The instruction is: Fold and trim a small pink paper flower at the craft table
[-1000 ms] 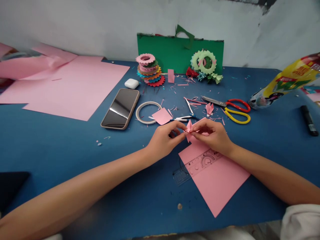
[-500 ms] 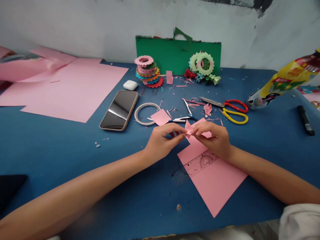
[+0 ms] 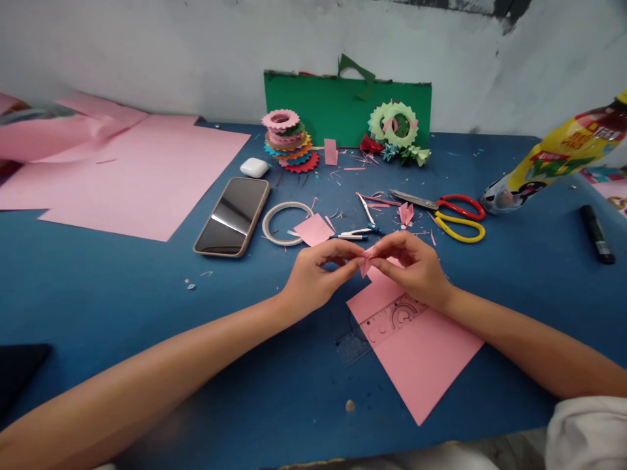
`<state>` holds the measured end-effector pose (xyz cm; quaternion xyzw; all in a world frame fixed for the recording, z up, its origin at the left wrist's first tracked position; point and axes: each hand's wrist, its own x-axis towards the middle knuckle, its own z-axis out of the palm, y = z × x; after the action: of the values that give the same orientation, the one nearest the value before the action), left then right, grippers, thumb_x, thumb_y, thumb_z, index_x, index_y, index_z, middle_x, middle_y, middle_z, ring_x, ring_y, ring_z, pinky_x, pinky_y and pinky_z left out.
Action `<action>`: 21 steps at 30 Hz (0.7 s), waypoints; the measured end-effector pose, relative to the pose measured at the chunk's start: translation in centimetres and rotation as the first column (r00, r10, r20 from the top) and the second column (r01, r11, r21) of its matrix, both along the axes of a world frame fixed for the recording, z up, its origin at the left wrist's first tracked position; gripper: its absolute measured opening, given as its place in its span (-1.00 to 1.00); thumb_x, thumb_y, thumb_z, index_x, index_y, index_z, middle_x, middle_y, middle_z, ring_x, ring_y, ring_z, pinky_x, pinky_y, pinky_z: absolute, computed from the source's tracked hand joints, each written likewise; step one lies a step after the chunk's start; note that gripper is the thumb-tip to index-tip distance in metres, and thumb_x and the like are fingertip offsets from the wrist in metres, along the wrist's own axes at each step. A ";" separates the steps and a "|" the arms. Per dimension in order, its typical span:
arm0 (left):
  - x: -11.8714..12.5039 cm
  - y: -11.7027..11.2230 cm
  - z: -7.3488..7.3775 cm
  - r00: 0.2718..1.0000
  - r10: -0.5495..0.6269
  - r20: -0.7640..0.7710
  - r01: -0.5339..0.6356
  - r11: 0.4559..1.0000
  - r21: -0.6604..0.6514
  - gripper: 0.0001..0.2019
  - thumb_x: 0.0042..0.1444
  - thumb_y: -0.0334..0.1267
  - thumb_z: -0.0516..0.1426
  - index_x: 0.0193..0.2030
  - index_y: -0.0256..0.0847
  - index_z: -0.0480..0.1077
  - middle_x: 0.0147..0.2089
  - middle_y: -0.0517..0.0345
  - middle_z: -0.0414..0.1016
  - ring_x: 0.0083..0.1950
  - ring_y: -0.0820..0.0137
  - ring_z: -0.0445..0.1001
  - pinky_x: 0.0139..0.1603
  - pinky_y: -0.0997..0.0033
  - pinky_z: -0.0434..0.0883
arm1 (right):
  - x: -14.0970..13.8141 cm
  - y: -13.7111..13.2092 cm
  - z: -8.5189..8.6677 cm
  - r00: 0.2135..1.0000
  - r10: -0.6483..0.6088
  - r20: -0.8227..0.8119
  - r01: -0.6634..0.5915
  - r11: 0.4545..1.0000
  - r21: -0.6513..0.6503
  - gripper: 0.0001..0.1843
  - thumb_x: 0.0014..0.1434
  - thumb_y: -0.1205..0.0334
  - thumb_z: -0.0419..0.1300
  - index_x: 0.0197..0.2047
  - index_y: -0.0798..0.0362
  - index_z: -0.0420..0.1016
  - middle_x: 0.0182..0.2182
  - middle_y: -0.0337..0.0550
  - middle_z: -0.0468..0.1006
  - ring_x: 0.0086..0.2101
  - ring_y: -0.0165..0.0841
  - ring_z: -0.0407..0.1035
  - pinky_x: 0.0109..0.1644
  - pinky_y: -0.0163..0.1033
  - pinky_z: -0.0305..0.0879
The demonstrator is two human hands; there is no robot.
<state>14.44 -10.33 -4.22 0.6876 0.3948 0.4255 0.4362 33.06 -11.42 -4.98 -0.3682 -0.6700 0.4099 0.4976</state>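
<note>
Between the fingertips of both hands is a small folded pink paper piece (image 3: 364, 264), partly hidden by the fingers. My left hand (image 3: 321, 274) pinches its left side, and my right hand (image 3: 414, 264) pinches its right side. Under my right hand lies a pink paper sheet (image 3: 426, 359) with a clear ruler (image 3: 392, 320) across it. Just beyond my left hand sit a pink paper square (image 3: 314, 230) and a roll of tape (image 3: 269, 224). A drawing compass (image 3: 367, 228) and another folded pink piece (image 3: 405, 214) lie past the fingertips.
Scissors (image 3: 460, 215) with red and yellow handles lie right of centre, near a leaning bottle (image 3: 553, 156) and a black marker (image 3: 596, 235). To the left are a phone (image 3: 232, 219), a white case (image 3: 254, 168) and large pink sheets (image 3: 132, 176). Paper rings (image 3: 281, 119) are stacked behind.
The folded pink piece has turned in my fingers; its point stood upward and now a tip hangs downward. My right fingers have shifted their pinch. Both hands stay in nearly the same place.
</note>
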 end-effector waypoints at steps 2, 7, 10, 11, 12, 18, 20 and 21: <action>0.0 0.1 -0.2 0.996 -0.031 0.080 0.038 0.996 -0.081 -0.83 0.04 -0.27 0.22 -0.22 -0.26 0.45 -0.30 0.10 0.56 -0.31 0.41 0.53 -0.26 0.46 0.50 | -0.1 0.0 0.1 0.997 0.019 -0.080 -0.028 0.992 -0.125 -0.80 0.09 0.23 0.25 -0.20 0.00 0.34 -0.30 -0.23 0.49 -0.24 -0.43 0.44 -0.10 -0.24 0.43; 0.2 0.3 -0.6 0.952 -0.107 0.288 0.195 0.934 -0.299 -0.66 -0.08 -0.32 0.30 -0.13 -0.25 0.38 -0.30 0.15 0.52 -0.31 0.40 0.56 -0.24 0.40 0.53 | -0.1 0.2 0.1 0.984 0.011 -0.177 -0.054 0.970 -0.235 -0.73 0.04 0.26 0.28 -0.18 0.00 0.33 -0.33 -0.26 0.48 -0.27 -0.47 0.43 -0.12 -0.29 0.42; 0.3 0.3 -0.7 0.951 -0.072 0.301 0.176 0.926 -0.334 -0.67 -0.10 -0.32 0.31 -0.16 -0.26 0.38 -0.34 0.16 0.52 -0.33 0.41 0.56 -0.26 0.41 0.54 | -0.1 0.3 0.1 0.984 0.022 -0.175 -0.075 0.951 -0.301 -0.68 0.00 0.23 0.32 -0.16 0.01 0.36 -0.33 -0.24 0.50 -0.27 -0.45 0.44 -0.14 -0.27 0.43; 0.3 0.3 -0.6 0.954 -0.067 0.293 0.168 0.927 -0.336 -0.67 -0.10 -0.31 0.31 -0.17 -0.27 0.38 -0.36 0.15 0.52 -0.34 0.40 0.56 -0.27 0.41 0.54 | -0.1 0.4 0.1 0.986 0.030 -0.164 -0.083 0.941 -0.328 -0.66 -0.01 0.21 0.33 -0.16 0.02 0.37 -0.33 -0.23 0.51 -0.27 -0.43 0.45 -0.14 -0.26 0.44; 0.3 0.3 -0.6 0.956 -0.067 0.285 0.165 0.927 -0.336 -0.67 -0.10 -0.31 0.32 -0.17 -0.27 0.38 -0.36 0.15 0.53 -0.33 0.39 0.56 -0.27 0.39 0.54 | -0.1 0.4 0.1 0.988 0.036 -0.153 -0.089 0.933 -0.350 -0.65 -0.02 0.20 0.33 -0.16 0.03 0.38 -0.32 -0.21 0.53 -0.27 -0.42 0.46 -0.14 -0.24 0.44; 0.2 0.5 -0.1 0.976 -0.088 0.198 0.159 0.911 -0.380 -0.76 -0.08 -0.24 0.30 -0.26 -0.30 0.48 -0.37 0.12 0.56 -0.34 0.39 0.55 -0.25 0.38 0.54 | 0.0 0.4 0.2 0.991 0.032 -0.132 -0.079 0.929 -0.362 -0.68 -0.04 0.16 0.34 -0.18 0.03 0.46 -0.33 -0.22 0.59 -0.31 -0.38 0.51 -0.10 -0.17 0.45; 0.1 0.6 0.0 0.987 -0.085 0.136 0.132 0.912 -0.388 -0.81 -0.05 -0.21 0.28 -0.33 -0.29 0.52 -0.42 0.12 0.57 -0.39 0.42 0.53 -0.32 0.44 0.52 | 0.1 0.4 0.4 0.995 0.032 -0.098 -0.065 0.933 -0.353 -0.74 -0.03 0.15 0.33 -0.23 0.02 0.50 -0.35 -0.23 0.60 -0.32 -0.38 0.51 -0.12 -0.18 0.46; 0.1 0.6 0.0 0.990 -0.081 0.113 0.119 0.914 -0.387 -0.82 -0.04 -0.20 0.27 -0.35 -0.28 0.53 -0.44 0.13 0.57 -0.41 0.43 0.52 -0.35 0.46 0.51 | 0.1 0.4 0.5 0.997 0.035 -0.070 -0.057 0.938 -0.341 -0.78 -0.01 0.15 0.32 -0.26 0.01 0.53 -0.37 -0.24 0.60 -0.33 -0.39 0.51 -0.16 -0.21 0.46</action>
<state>14.50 -9.69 -4.25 0.5845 0.4151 0.3468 0.6048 33.14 -11.01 -4.49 -0.4203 -0.5809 0.5432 0.4368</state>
